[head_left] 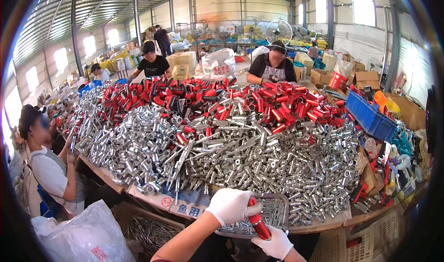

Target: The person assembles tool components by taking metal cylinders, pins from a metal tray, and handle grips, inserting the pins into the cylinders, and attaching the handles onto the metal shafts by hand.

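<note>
A red cylindrical handle with a dark band (257, 219) is held aslant between my two gloved hands, in front of the table's near edge. Its upper end is in the closed fingers of my left hand (231, 207), which wears a white glove. My right hand (275, 243), gloved in white too, grips the lower end. Just behind and beneath the handle stands a grey tray (286, 214) filled with thin metal rods or screws. Beyond it spreads a large heap of loose silver metal fittings (259, 160). Red tubes and handles (286, 107) lie piled on the heap's far side.
A blue plastic crate (370, 116) rests at the heap's right. A large white sack (85, 234) stands at lower left, beside a box of metal rods (150, 234). Co-workers sit at the left (51, 165) and across the table (273, 68). Plastic crates (370, 239) are at lower right.
</note>
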`<control>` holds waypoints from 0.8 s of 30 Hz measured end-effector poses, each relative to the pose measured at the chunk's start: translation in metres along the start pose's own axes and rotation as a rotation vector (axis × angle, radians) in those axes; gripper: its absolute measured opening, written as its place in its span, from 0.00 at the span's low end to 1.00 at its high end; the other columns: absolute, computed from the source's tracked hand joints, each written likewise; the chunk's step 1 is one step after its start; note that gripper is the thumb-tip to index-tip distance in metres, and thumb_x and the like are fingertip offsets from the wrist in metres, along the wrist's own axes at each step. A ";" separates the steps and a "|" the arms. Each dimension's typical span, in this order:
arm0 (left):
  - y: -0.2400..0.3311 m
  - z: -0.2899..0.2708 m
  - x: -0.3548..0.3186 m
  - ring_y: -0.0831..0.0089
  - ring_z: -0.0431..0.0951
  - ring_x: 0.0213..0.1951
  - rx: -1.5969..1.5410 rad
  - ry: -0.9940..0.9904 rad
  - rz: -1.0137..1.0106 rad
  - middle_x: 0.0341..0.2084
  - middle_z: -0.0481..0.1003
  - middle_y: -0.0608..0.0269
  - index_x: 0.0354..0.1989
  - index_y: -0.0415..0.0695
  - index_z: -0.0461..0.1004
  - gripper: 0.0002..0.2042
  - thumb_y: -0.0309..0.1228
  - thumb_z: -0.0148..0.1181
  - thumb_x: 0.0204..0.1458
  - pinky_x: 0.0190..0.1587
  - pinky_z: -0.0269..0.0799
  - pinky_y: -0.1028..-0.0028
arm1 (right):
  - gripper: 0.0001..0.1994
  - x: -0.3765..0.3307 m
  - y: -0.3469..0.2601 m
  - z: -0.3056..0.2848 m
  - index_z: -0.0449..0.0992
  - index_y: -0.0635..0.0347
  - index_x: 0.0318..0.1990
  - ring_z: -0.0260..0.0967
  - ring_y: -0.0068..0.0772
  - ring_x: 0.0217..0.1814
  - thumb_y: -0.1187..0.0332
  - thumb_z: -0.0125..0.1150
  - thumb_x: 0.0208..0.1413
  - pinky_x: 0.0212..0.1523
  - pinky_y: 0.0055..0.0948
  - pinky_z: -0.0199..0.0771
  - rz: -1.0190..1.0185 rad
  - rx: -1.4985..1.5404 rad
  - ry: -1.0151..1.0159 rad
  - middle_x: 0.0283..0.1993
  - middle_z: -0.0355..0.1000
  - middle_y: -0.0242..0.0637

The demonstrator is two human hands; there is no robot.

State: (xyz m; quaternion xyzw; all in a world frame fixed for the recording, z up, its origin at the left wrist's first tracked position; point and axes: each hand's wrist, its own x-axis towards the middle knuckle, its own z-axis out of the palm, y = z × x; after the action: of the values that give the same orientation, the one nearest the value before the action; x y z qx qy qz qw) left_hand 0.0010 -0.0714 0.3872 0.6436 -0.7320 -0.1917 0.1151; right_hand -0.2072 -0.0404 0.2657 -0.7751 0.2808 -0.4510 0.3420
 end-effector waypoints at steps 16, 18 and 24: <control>0.004 0.064 0.014 0.58 0.75 0.56 -2.095 0.147 0.360 0.70 0.53 0.48 0.21 0.48 0.57 0.21 0.09 0.62 0.44 0.50 0.77 0.69 | 0.17 0.018 -0.046 -0.021 0.66 0.58 0.54 0.51 0.19 0.10 0.62 0.59 0.62 0.11 0.22 0.54 0.922 1.114 -0.479 0.18 0.58 0.27; 0.009 0.063 0.014 0.57 0.77 0.52 -2.113 0.217 0.408 0.69 0.55 0.46 0.20 0.47 0.57 0.20 0.11 0.63 0.45 0.50 0.76 0.68 | 0.18 0.019 -0.046 -0.021 0.66 0.59 0.54 0.51 0.19 0.10 0.61 0.61 0.62 0.11 0.22 0.54 0.914 1.159 -0.462 0.18 0.58 0.27; 0.014 0.046 0.020 0.73 0.74 0.51 -1.248 0.557 0.252 0.63 0.65 0.41 0.16 0.45 0.57 0.20 0.18 0.66 0.45 0.46 0.71 0.77 | 0.13 0.039 -0.049 -0.007 0.67 0.63 0.46 0.59 0.22 0.12 0.76 0.58 0.54 0.15 0.25 0.59 0.975 0.606 -0.221 0.18 0.63 0.30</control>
State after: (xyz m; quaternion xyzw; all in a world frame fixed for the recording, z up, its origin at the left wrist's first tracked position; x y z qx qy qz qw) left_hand -0.0334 -0.0838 0.3502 0.3925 -0.4974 -0.3897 0.6683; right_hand -0.1907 -0.0416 0.3264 -0.4666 0.4263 -0.2183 0.7436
